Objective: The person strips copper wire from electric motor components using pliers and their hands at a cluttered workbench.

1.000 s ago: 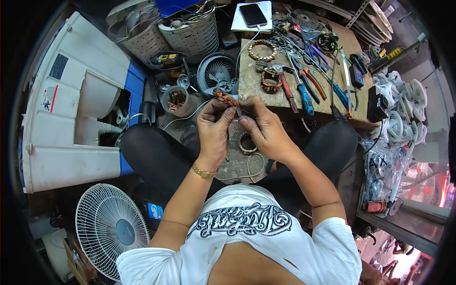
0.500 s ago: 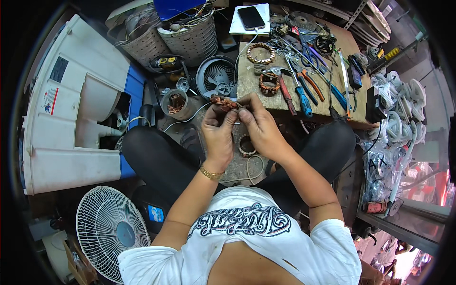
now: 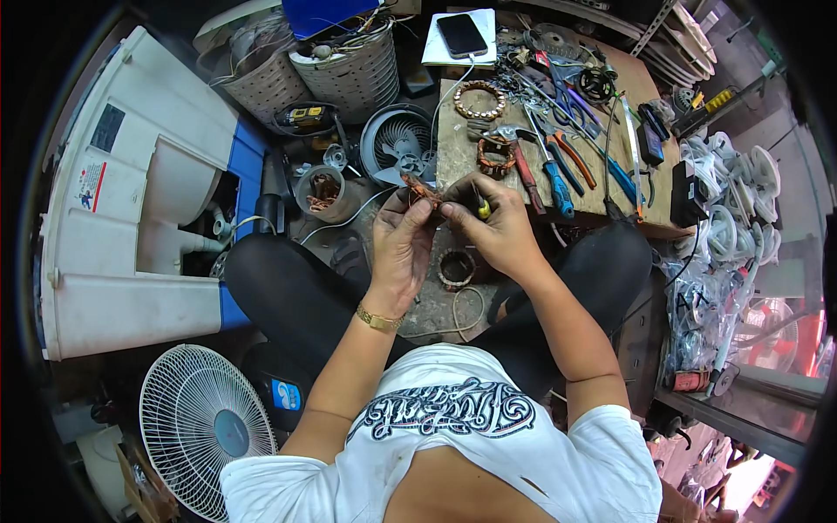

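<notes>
A bundle of copper wire is gripped between the thumb and fingers of my left hand, above the gap between my knees. My right hand is closed, its thumb and fingertips pinching at the bundle's near right end. A small yellow piece shows in the right palm, like part of a tool handle; the rest is hidden by the fingers. Below the hands, a ring-shaped motor stator core lies on the floor. A stator with copper windings rests at the wooden board's near left edge.
A wooden board holds pliers, a blue screwdriver, a hammer and another stator ring. To the left stand a tub of copper scraps, a fan housing and a white-blue casing. A fan stands lower left.
The copper bundle has tilted, and its right end now points downward. My right hand has turned slightly, and the yellow piece now shows in it. Both hands stay close together.
</notes>
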A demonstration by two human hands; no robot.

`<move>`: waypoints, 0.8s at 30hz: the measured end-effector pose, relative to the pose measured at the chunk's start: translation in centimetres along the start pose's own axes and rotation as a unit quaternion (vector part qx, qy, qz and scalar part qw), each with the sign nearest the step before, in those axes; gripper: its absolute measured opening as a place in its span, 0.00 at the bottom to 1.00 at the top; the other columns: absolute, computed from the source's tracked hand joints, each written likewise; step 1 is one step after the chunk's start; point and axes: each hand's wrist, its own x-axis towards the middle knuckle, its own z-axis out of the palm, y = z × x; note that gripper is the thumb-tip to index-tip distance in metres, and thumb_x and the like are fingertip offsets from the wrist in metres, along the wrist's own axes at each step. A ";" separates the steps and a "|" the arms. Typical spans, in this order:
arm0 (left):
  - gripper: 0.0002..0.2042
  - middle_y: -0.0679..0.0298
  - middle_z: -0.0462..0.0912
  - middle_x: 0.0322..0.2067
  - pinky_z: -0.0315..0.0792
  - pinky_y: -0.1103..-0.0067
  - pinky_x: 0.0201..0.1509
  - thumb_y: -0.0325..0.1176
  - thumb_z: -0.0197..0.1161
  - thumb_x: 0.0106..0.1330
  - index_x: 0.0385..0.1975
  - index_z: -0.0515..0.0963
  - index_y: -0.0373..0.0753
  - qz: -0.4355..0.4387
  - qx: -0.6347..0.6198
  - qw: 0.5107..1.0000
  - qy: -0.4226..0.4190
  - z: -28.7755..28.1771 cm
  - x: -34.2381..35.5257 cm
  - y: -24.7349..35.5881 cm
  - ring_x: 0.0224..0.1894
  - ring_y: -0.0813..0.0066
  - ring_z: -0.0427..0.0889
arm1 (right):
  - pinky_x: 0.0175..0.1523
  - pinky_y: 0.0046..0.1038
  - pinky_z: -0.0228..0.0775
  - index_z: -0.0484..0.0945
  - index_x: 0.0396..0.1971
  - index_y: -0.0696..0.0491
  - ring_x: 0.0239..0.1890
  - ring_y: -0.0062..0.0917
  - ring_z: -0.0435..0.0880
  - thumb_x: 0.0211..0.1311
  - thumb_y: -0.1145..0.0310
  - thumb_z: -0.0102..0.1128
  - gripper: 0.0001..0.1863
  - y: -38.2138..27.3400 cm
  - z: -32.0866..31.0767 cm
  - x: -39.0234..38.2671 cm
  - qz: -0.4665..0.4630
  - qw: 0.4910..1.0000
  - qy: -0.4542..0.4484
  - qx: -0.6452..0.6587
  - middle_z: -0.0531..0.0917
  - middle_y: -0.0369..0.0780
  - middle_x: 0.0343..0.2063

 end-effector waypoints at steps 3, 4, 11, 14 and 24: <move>0.12 0.61 0.83 0.41 0.75 0.76 0.54 0.24 0.65 0.63 0.45 0.76 0.33 -0.022 0.018 1.000 -0.007 -0.5 0.1 0.2 0.43 0.75 0.82 | 0.36 0.31 0.70 0.77 0.33 0.61 0.27 0.31 0.80 0.57 0.71 0.64 0.10 0.1 0.0 -0.1 -0.002 0.999 -0.002 -0.036 0.81 0.48 0.25; 0.12 0.61 0.83 0.41 0.75 0.76 0.54 0.24 0.64 0.63 0.45 0.76 0.32 -0.028 0.018 0.999 -0.013 -0.9 0.3 0.1 0.43 0.74 0.82 | 0.36 0.31 0.70 0.76 0.33 0.61 0.27 0.32 0.79 0.58 0.71 0.63 0.09 0.1 0.1 -0.2 -0.012 0.999 0.002 -0.050 0.80 0.48 0.25; 0.14 0.59 0.83 0.42 0.78 0.79 0.51 0.23 0.64 0.63 0.48 0.75 0.31 -0.046 0.075 0.996 -0.014 -2.1 0.3 0.9 0.41 0.74 0.84 | 0.35 0.35 0.69 0.74 0.32 0.61 0.28 0.44 0.79 0.59 0.70 0.63 0.10 0.4 0.3 -0.5 -0.057 0.994 0.014 -0.096 0.79 0.50 0.25; 0.14 0.60 0.83 0.42 0.77 0.78 0.52 0.23 0.63 0.63 0.48 0.75 0.31 -0.062 0.070 0.995 -0.016 -1.9 0.0 0.9 0.43 0.74 0.84 | 0.36 0.36 0.69 0.74 0.33 0.62 0.30 0.47 0.79 0.58 0.69 0.64 0.12 0.6 0.4 -0.6 -0.066 0.990 0.018 -0.124 0.79 0.51 0.26; 0.10 0.60 0.83 0.40 0.77 0.77 0.50 0.25 0.63 0.64 0.44 0.76 0.32 -0.058 0.029 0.998 0.020 -3.0 -0.2 1.6 0.41 0.73 0.83 | 0.43 0.43 0.71 0.61 0.58 0.54 0.40 0.49 0.81 0.66 0.64 0.54 0.23 -0.6 0.1 -1.4 -0.023 0.982 -0.084 -0.165 0.81 0.53 0.37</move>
